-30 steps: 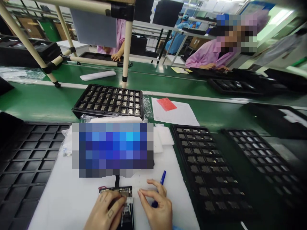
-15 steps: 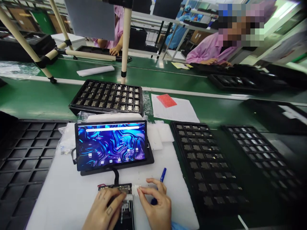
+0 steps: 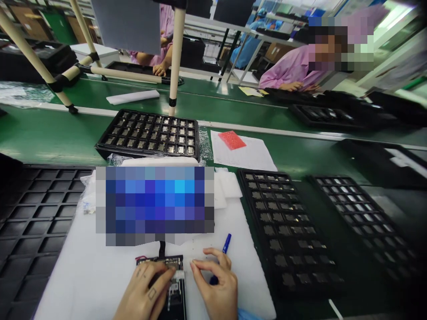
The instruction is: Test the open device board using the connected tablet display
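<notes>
My left hand (image 3: 147, 293) presses down on a black circuit board (image 3: 175, 284) lying on the white foam mat (image 3: 83, 271) at the near edge. My right hand (image 3: 216, 286) sits just right of the board, thumb and forefinger pinched together at its top right corner; whether something small is between them I cannot tell. A blue pen (image 3: 224, 251) lies under the right hand's fingers. A flat cable runs from the board up to a lit tablet screen (image 3: 155, 204) behind it.
A black tray of small parts (image 3: 150, 133) stands behind the tablet. Two more filled trays (image 3: 287, 226) (image 3: 360, 218) lie to the right, an empty black tray (image 3: 30, 222) to the left. White paper with a red sticker (image 3: 231, 138) lies on the green belt. Other people work across it.
Between the oldest frame and now the view dropped slightly. Both hands stay at the board; the right fingertips shifted a little at its corner.
</notes>
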Demonstrator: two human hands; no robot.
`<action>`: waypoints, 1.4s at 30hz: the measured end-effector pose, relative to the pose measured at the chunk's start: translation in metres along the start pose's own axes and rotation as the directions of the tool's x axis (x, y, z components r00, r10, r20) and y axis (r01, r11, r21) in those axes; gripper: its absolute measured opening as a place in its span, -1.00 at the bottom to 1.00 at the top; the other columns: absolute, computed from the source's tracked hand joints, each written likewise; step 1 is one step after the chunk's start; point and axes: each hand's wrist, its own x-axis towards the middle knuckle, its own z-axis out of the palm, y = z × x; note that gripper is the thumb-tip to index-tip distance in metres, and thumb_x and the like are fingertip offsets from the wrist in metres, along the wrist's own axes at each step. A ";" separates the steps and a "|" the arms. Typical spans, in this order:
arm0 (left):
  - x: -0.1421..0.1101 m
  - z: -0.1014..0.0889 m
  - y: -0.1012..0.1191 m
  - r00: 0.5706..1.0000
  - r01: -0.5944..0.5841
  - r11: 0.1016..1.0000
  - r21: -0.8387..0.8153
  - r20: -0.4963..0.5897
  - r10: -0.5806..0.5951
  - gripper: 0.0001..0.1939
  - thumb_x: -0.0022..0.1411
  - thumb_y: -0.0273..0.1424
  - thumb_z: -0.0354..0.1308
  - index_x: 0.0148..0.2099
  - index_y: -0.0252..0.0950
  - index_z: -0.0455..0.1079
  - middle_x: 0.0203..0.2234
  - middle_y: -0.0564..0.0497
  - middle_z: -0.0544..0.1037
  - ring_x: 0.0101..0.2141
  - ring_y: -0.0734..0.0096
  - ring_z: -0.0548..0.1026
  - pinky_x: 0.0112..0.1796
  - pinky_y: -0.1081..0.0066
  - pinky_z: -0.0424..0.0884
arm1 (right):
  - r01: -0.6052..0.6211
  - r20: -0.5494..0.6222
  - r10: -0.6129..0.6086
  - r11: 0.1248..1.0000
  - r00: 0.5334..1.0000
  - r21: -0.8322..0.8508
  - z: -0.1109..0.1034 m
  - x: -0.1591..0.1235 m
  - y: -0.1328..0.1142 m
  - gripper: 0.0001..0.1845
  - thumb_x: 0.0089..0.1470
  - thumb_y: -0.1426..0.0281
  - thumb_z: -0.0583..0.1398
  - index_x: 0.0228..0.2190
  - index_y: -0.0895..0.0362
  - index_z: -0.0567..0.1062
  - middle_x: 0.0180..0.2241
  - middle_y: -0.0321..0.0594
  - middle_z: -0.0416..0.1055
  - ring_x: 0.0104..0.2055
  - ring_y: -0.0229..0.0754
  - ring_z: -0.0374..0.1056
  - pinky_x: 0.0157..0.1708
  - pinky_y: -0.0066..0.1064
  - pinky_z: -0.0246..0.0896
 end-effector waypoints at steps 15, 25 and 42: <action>-0.007 0.007 -0.005 0.998 -0.058 0.995 0.080 -0.034 0.061 -0.65 0.42 -0.48 -0.22 0.06 -0.31 0.34 -0.26 -0.10 0.44 -0.23 0.37 0.45 -0.22 0.44 0.43 | 0.052 0.018 -0.052 0.998 0.998 -0.034 0.001 0.000 0.004 -0.89 -0.05 0.47 0.28 -0.53 0.05 0.60 -0.33 -0.11 0.51 -0.21 0.02 0.43 -0.30 -0.27 0.39; 0.010 0.000 0.000 0.991 -0.125 0.946 0.299 -0.016 0.136 -0.60 0.44 -0.43 -0.25 -0.07 -0.23 0.44 -0.39 -0.06 0.50 -0.45 0.44 0.51 -0.41 0.48 0.46 | 0.079 0.011 -0.079 0.996 0.997 -0.049 0.003 0.002 0.005 -0.89 -0.07 0.48 0.29 -0.54 0.05 0.60 -0.34 -0.14 0.54 -0.24 -0.01 0.45 -0.30 -0.28 0.38; 0.000 -0.004 -0.005 0.997 0.076 0.997 -0.008 -0.002 -0.076 -0.74 0.42 -0.37 -0.19 0.03 -0.28 0.25 -0.28 -0.02 0.55 -0.28 0.42 0.54 -0.22 0.51 0.48 | 0.192 0.023 -0.191 0.980 0.981 -0.048 0.004 0.008 0.002 -0.85 -0.08 0.54 0.24 -0.53 0.03 0.48 -0.59 -0.39 0.48 -0.34 -0.07 0.44 -0.29 -0.30 0.20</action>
